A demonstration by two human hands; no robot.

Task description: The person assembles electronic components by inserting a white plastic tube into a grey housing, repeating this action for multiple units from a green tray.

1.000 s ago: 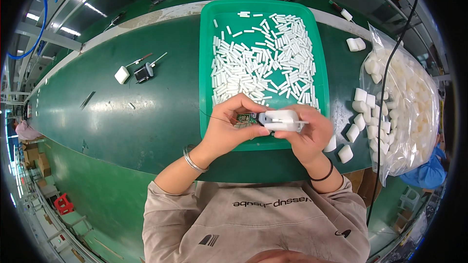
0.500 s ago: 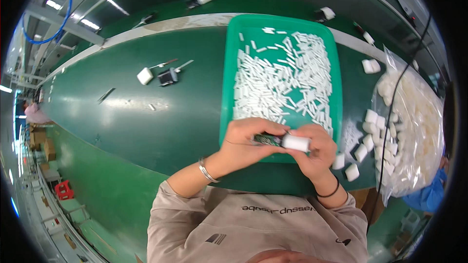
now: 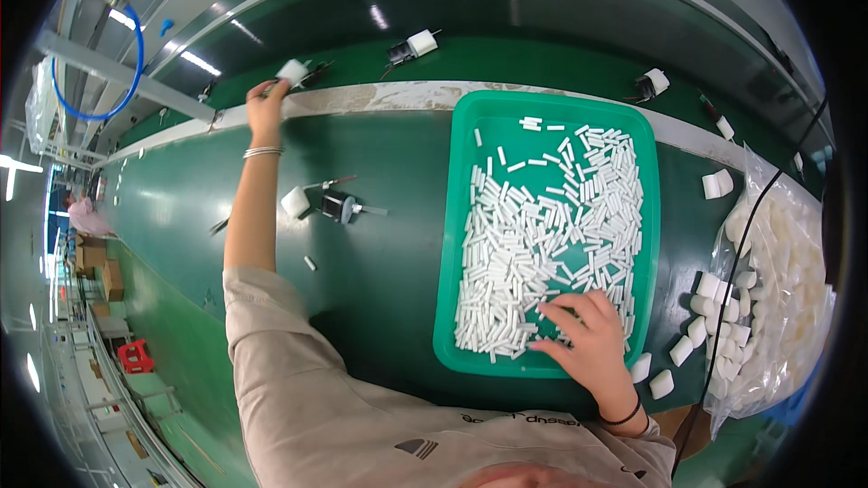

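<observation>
My left hand (image 3: 264, 107) reaches to the far green strip, its fingers closed on a white foam piece (image 3: 292, 71). A dark part with thin leads (image 3: 316, 74) lies right beside that piece; whether they are joined cannot be made out. Low over the near end of a green tray (image 3: 445, 307), my right hand (image 3: 586, 336) has its thumb and fingers apart. Short white rods (image 3: 506, 262) lie heaped in the tray, some close under its fingertips. Left of the tray are a black device with a pale tab (image 3: 339, 206) and a white foam block (image 3: 295, 202).
Several black-and-white assemblies (image 3: 413, 47) lie along the far strip, behind a pale raised ledge (image 3: 362, 98). On the right, a clear plastic bag (image 3: 778, 307) spills white foam pieces (image 3: 723, 307). A black cable (image 3: 750, 208) hangs across that side.
Both hands held a small circuit board with a white cylinder over the tray. My left hand has moved to the far left; my right hand has let go and opened over the rods.
</observation>
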